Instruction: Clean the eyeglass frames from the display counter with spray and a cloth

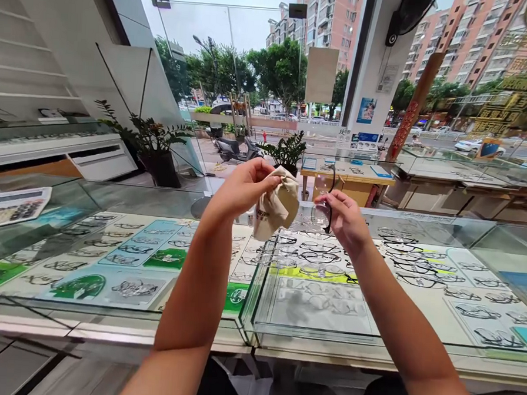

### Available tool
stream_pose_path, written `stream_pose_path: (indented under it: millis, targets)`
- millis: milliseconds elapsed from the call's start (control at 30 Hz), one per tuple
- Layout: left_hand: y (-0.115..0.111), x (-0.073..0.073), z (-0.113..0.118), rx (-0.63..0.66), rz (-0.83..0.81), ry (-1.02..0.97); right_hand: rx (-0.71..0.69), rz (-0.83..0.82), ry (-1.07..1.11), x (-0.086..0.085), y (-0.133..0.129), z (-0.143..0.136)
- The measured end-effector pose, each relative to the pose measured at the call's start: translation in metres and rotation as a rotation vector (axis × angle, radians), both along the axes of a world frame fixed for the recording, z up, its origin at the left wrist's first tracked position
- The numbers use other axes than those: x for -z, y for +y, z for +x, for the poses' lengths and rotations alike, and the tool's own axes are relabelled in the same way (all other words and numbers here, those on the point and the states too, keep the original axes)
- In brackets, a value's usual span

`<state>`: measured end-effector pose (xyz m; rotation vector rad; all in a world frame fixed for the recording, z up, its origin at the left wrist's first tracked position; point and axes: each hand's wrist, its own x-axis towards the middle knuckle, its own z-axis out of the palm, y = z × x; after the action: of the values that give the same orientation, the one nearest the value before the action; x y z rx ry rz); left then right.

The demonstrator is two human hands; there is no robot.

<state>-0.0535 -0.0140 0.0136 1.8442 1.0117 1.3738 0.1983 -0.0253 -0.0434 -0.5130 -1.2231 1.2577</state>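
My left hand (pixel 245 188) pinches a beige cleaning cloth (pixel 271 212) by its upper edge, and the cloth hangs down in folds with some dark print on it. To the right, my right hand (pixel 345 218) grips a pair of eyeglasses (pixel 322 215) with a dark frame and clear lenses, turned upright on its side. Cloth and eyeglasses are apart, both raised above the glass display case. Part of the frame is hidden behind my right fingers.
Below my arms stands a glass display case (pixel 256 333) with many eyeglasses laid out inside. A calculator (pixel 15 207) lies on the glass at far left. Potted plants (pixel 159 165) and a wooden table (pixel 348 173) stand beyond, before a large window.
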Motion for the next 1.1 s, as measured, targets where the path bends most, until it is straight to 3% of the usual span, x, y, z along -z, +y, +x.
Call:
stream_pose_path:
  millis: [133, 233, 433, 600, 867, 1100]
  targets:
    - [-0.012, -0.013, 0.036, 0.050, 0.055, -0.088, 0.086, 0.157, -0.021, -0.046, -0.013, 0.006]
    - [-0.015, -0.009, 0.054, 0.108, 0.037, -0.150, 0.089, 0.213, -0.018, -0.059, -0.020, 0.010]
    - [-0.012, -0.002, 0.067, 0.405, -0.101, -0.277, 0.021, 0.163, 0.022, -0.051, -0.015, 0.011]
    - [-0.009, -0.002, 0.065, 0.516, -0.162, -0.250, -0.029, 0.153, 0.044, -0.052, -0.009, 0.018]
    - [-0.010, -0.001, 0.068, 0.582, -0.224, -0.218, -0.074, 0.157, 0.052, -0.051, -0.009, 0.015]
    - [-0.014, 0.004, 0.085, 0.476, -0.208, -0.470, -0.092, 0.134, 0.172, -0.046, -0.003, 0.002]
